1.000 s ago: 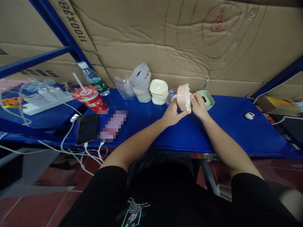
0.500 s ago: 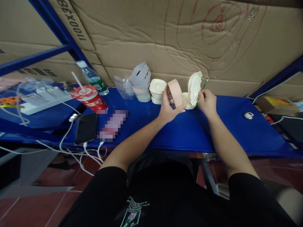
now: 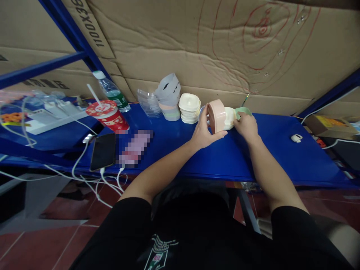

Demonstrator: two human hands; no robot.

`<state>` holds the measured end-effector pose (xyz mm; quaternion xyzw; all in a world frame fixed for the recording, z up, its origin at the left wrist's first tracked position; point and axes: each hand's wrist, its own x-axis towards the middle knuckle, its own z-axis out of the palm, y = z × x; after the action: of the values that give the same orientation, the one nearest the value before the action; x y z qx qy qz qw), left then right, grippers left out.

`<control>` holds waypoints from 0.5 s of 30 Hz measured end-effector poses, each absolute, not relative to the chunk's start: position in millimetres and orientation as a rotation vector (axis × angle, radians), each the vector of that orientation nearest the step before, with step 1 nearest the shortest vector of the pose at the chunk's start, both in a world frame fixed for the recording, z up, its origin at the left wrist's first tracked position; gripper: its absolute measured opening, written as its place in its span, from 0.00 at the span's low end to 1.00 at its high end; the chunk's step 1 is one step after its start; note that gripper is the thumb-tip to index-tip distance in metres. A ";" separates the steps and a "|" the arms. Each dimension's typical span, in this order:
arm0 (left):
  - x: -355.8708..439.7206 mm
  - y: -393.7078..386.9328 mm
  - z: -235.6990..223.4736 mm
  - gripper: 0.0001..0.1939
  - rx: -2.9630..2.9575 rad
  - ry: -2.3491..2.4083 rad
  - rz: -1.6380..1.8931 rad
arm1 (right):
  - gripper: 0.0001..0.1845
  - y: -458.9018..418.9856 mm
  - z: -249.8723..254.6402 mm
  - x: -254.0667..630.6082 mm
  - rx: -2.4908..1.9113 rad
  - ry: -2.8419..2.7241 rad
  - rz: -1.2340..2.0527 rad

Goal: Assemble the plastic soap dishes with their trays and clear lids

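Observation:
My left hand (image 3: 203, 132) is closed round a pink plastic bowl (image 3: 217, 115) tipped on its side, its thumb along the lower edge. To its right lies a cream plastic liner (image 3: 230, 117). The curled fingers of my right hand (image 3: 247, 125) are at the liner's right edge; the fingertips are partly hidden. Behind that hand a green bowl (image 3: 244, 110) partly shows. Left of the pink bowl stands a stack of cream liners (image 3: 189, 107), and beside it a stack of grey, pink and green bowls (image 3: 170, 99).
Clear plastic covers (image 3: 149, 104) lean at the back. A red drink cup (image 3: 109, 116) with a straw and a water bottle (image 3: 114, 93) stand left, near a cabled phone (image 3: 103, 152). A white earbud case (image 3: 296, 138) lies right on the blue table (image 3: 287, 161). Cardboard (image 3: 157, 45) walls the back.
The cream liner has come out of the pink bowl, was raised by my right hand, and is now lower, near the green bowl. My left hand keeps the pink bowl.

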<state>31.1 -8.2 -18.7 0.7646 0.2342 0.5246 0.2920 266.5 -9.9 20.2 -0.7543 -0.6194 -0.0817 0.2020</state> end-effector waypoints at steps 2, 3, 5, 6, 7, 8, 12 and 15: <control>30.5 -8.0 -17.9 0.71 2.022 0.620 1.395 | 0.28 -8.8 20.1 269.1 -2.104 -1.722 -0.215; 30.3 -8.0 -17.6 0.71 2.015 0.616 1.393 | 0.28 -8.2 20.0 270.2 -2.102 -1.722 -0.205; 30.1 -7.8 -16.8 0.70 2.001 0.606 1.393 | 0.27 -7.3 20.3 271.7 -2.098 -1.720 -0.183; 30.2 -7.5 -16.4 0.69 1.993 0.603 1.396 | 0.27 -7.4 20.8 272.1 -2.083 -1.717 -0.173; 30.3 -7.0 -16.0 0.67 1.983 0.602 1.398 | 0.26 -7.9 21.6 272.0 -2.047 -1.711 -0.164; 30.5 -6.3 -15.7 0.64 1.970 0.605 1.400 | 0.25 -9.0 22.6 271.5 -1.985 -1.704 -0.154; 30.8 0.3 -16.5 0.51 1.879 0.640 1.446 | 0.32 -19.7 26.9 260.2 -1.475 -1.750 -0.099; 30.8 7.1 -19.0 0.45 1.802 0.681 1.424 | 0.40 -30.6 26.7 241.2 -1.048 -1.927 -0.118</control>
<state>30.8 7.1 -19.0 0.7006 0.2648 0.5534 0.3644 241.2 -30.6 26.7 -0.4247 -0.7811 -0.0477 0.4552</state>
